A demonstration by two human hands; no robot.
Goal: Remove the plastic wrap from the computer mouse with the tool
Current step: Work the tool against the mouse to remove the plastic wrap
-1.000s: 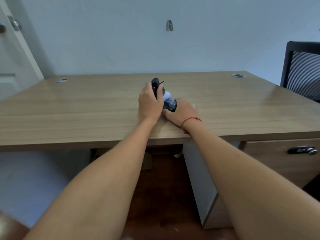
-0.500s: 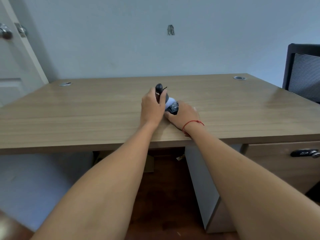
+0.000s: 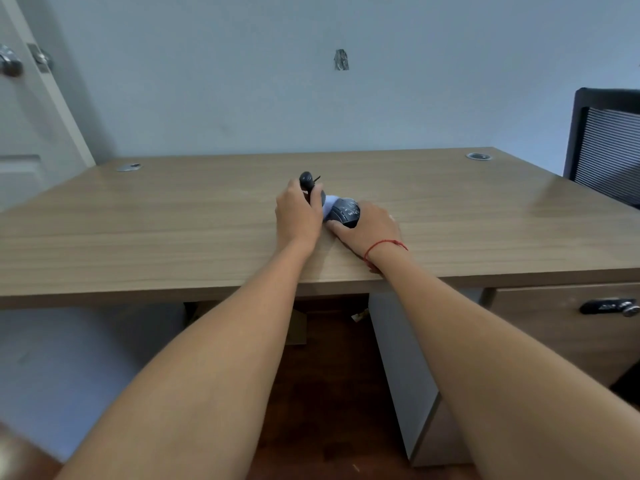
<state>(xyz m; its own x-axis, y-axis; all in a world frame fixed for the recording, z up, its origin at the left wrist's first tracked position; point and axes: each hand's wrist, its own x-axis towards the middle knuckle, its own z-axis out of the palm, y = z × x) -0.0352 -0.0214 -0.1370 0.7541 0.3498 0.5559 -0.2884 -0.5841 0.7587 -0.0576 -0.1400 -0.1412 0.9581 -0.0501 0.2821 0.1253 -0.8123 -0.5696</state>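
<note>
A dark computer mouse [image 3: 344, 212] wrapped in shiny clear plastic lies on the wooden desk [image 3: 173, 220], near its front edge. My right hand [image 3: 372, 225] grips the mouse from the right and presses it to the desk. My left hand [image 3: 298, 211] is closed around a black-handled tool [image 3: 307, 180]; its rounded handle sticks up above my fingers. The tool's working end is hidden behind my hand, close to the mouse's left side, where a pale patch of wrap [image 3: 329, 203] shows.
A black mesh chair [image 3: 606, 147] stands at the desk's right end. A drawer with a black handle [image 3: 606, 306] sits under the desk at right. Cable grommets [image 3: 129, 167] mark the far corners. A door is at left.
Both hands have stayed together on the mouse and tool; the left hand with the tool has shifted slightly. The view has tilted a little, so the desk appears lower in frame.
</note>
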